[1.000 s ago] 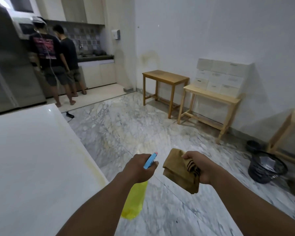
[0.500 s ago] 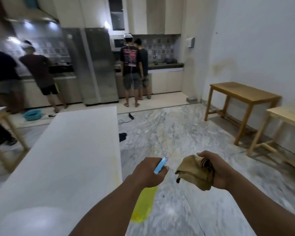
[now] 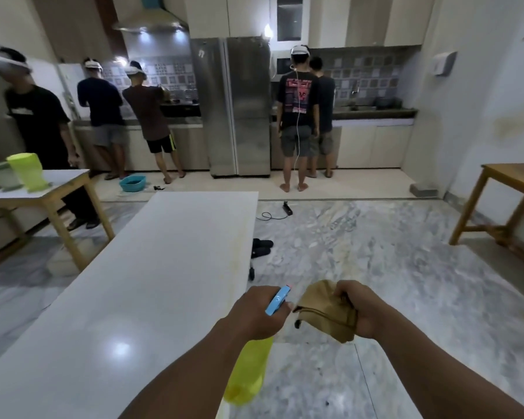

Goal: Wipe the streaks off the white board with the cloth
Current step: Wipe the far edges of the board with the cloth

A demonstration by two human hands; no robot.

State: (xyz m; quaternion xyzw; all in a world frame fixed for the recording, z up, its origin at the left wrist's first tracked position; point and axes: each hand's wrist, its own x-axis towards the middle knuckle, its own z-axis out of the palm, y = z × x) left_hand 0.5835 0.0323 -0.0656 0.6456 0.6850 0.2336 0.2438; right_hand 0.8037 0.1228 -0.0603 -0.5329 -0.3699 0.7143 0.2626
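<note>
I see both forearms stretched forward at about the same height, past the right edge of the white board [image 3: 152,282]. My left hand [image 3: 256,313] is closed around a yellow spray bottle [image 3: 248,373] that hangs below the fist, its blue trigger head [image 3: 277,300] pointing up. My right hand [image 3: 360,309] clutches the bunched tan cloth [image 3: 324,313], just beside the left. Open marble floor [image 3: 375,252] lies ahead and right
</note>
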